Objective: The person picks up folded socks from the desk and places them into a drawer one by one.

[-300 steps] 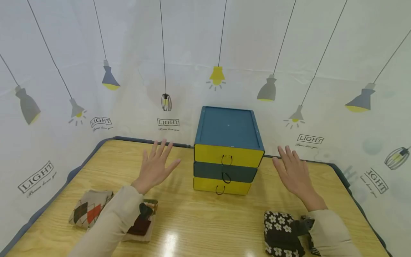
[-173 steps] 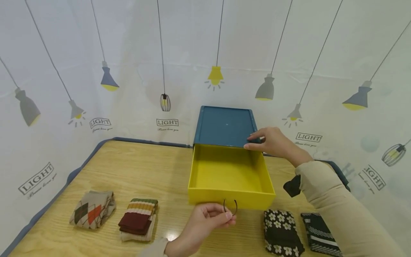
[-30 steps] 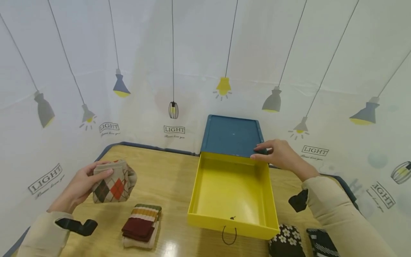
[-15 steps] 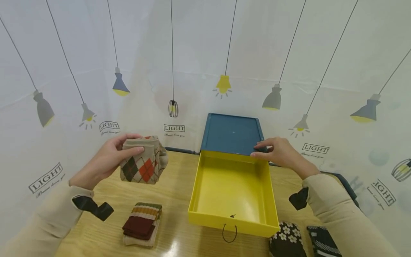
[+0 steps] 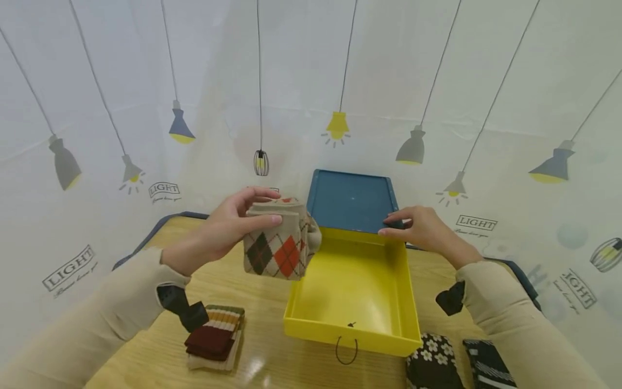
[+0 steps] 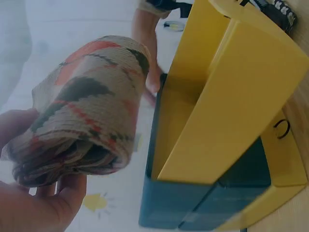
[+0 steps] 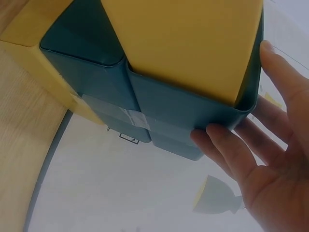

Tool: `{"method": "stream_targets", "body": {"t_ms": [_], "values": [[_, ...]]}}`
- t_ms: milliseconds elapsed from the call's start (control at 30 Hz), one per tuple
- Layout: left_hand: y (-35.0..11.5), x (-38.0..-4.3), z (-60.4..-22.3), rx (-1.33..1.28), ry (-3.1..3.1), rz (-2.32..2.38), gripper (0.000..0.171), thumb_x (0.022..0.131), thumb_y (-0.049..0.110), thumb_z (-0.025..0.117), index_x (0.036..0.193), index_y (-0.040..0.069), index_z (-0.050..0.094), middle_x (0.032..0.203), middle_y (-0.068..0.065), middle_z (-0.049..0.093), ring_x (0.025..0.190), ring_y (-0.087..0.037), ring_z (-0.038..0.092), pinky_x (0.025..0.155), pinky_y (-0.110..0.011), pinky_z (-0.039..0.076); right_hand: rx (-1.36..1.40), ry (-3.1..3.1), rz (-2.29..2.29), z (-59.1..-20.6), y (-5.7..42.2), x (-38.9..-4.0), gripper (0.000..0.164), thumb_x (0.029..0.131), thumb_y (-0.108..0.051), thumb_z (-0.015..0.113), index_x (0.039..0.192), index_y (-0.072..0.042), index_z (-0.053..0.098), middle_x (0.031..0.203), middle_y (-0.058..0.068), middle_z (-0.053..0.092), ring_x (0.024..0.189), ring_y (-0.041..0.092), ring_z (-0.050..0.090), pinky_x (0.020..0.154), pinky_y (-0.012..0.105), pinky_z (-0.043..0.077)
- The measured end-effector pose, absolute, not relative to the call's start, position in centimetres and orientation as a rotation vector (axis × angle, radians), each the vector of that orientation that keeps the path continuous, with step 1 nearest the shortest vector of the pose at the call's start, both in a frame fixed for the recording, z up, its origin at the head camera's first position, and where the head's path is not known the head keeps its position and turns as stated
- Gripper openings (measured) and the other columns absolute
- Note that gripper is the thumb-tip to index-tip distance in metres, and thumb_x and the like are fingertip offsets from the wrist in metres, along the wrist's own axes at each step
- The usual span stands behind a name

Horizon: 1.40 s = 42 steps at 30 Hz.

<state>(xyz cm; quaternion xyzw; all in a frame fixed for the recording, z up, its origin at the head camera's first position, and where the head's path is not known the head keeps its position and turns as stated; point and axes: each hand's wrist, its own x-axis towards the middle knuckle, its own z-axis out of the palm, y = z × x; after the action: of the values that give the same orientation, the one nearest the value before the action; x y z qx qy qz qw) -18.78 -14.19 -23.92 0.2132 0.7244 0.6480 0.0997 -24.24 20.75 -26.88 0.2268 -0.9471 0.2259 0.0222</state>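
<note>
My left hand (image 5: 221, 227) pinches a folded pair of beige argyle socks (image 5: 276, 246), thumb in front and fingers behind. The socks hang in the air, overlapping the left wall of the pulled-out yellow drawer (image 5: 352, 294) in the head view. In the left wrist view the rolled socks (image 6: 89, 104) show beside the drawer, their folded end toward the camera. My right hand (image 5: 423, 229) grips the front right corner of the blue drawer box (image 5: 352, 200). Its fingers (image 7: 234, 150) lie along the blue side wall in the right wrist view. Nothing shows inside the drawer.
Folded maroon striped socks (image 5: 214, 337) lie on the wooden table (image 5: 272, 351) at left. Black flowered socks (image 5: 432, 362) and black-and-white socks (image 5: 486, 364) lie at right, near the drawer's front corner. A cord loop handle (image 5: 346, 351) hangs from the drawer front.
The top drawer was pulled out and the argyle socks were picked up from the table. Over the last second my left hand carried them rightward to the drawer's edge; the right hand stayed put.
</note>
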Motion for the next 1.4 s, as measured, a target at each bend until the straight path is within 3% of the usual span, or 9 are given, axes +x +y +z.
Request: {"method": "stream_targets", "body": {"t_ms": [100,433,667,1000,1233,1400], "values": [[-12.4,-18.8,-23.9,0.686,2.171,1.826,0.046,0.085,0.014,0.059,0.128,0.007,0.042,0.131,-0.009,0.033,0.115,-0.026,0.037,0.088,-0.042,0.04,0.707,-2.93,0.71,-27.1,20.7,-24.4,0.041,0.08,-0.036,0.064,0.105,-0.005,0.065,0.114,0.018,0.056,0.092,0.036,0.058,0.07,0.039,0.052],[-7.2,-19.3,-24.7,0.787,2.125,1.61,0.04,0.084,0.013,0.061,0.123,0.01,0.052,0.13,-0.003,0.041,0.115,-0.02,0.041,0.088,-0.038,0.043,0.749,-2.897,0.691,-27.0,20.6,-24.6,0.039,0.08,-0.034,0.064,0.104,-0.003,0.066,0.111,0.019,0.057,0.09,0.035,0.059,0.072,0.041,0.052],[-5.1,-19.4,-24.4,0.832,2.166,1.475,0.034,0.083,0.017,0.062,0.117,0.013,0.057,0.117,0.0,0.051,0.103,-0.017,0.047,0.082,-0.032,0.045,0.746,-2.905,0.688,-26.9,20.6,-24.7,0.039,0.08,-0.035,0.064,0.104,-0.004,0.066,0.11,0.018,0.058,0.089,0.035,0.06,0.072,0.041,0.052],[-2.7,-19.5,-24.1,0.901,2.268,1.226,0.033,0.079,0.017,0.068,0.111,0.016,0.062,0.116,0.003,0.053,0.104,-0.012,0.048,0.079,-0.028,0.046,0.801,-2.881,0.716,-26.9,20.6,-24.7,0.037,0.08,-0.03,0.066,0.104,-0.001,0.065,0.11,0.019,0.058,0.088,0.034,0.06,0.071,0.04,0.052],[-1.2,-19.9,-24.9,0.843,2.207,1.172,0.03,0.08,0.013,0.067,0.109,0.014,0.064,0.11,0.004,0.058,0.101,-0.01,0.049,0.079,-0.025,0.046,0.806,-2.881,0.714,-27.0,20.7,-24.8,0.038,0.081,-0.031,0.065,0.104,-0.001,0.065,0.11,0.02,0.058,0.088,0.034,0.06,0.07,0.039,0.052],[-0.7,-20.3,-25.6,0.751,2.113,1.226,0.03,0.08,0.013,0.066,0.11,0.01,0.062,0.106,0.001,0.058,0.092,-0.012,0.053,0.072,-0.025,0.049,0.796,-2.892,0.713,-27.1,21.0,-24.8,0.037,0.081,-0.031,0.065,0.104,-0.002,0.065,0.111,0.019,0.058,0.089,0.033,0.06,0.071,0.04,0.052]]}}
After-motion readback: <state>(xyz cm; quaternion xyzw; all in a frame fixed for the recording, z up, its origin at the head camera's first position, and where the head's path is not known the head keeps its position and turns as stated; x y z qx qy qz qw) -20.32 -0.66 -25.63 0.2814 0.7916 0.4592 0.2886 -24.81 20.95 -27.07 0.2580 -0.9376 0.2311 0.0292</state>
